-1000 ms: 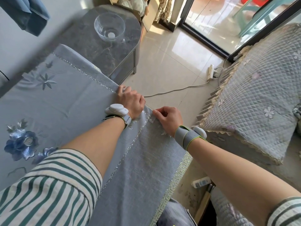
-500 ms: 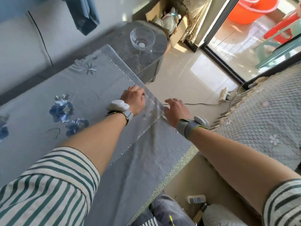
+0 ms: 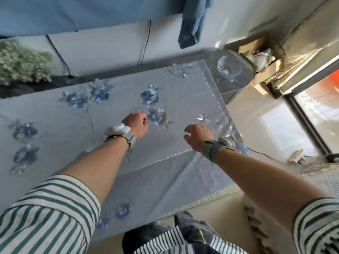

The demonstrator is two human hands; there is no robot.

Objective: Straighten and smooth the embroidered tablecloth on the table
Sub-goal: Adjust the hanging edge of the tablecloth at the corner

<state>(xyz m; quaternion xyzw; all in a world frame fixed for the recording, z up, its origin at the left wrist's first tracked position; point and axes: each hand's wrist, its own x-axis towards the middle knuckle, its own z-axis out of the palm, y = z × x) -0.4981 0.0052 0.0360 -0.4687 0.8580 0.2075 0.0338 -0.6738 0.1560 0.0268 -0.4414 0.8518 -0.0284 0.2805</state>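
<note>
tablecloth (image 3: 77,136) spread across the counter (image 3: 238,82), front edge draped off the near side | left hand (image 3: 136,125) mid-cloth by a blue flower (image 3: 156,115), fingers curled, grip cannot tell | right hand (image 3: 197,136) released, fingers spread, near the right edge

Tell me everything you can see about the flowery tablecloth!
The tablecloth is pale grey-blue fabric with blue and silvery embroidered flowers and a sparkly trim line near its edges. It lies spread flat, and its near side hangs down with a few soft folds. The left hand sits on it beside a blue flower with its fingers curled. The right hand, fingers spread, is over it near the corner.
</note>
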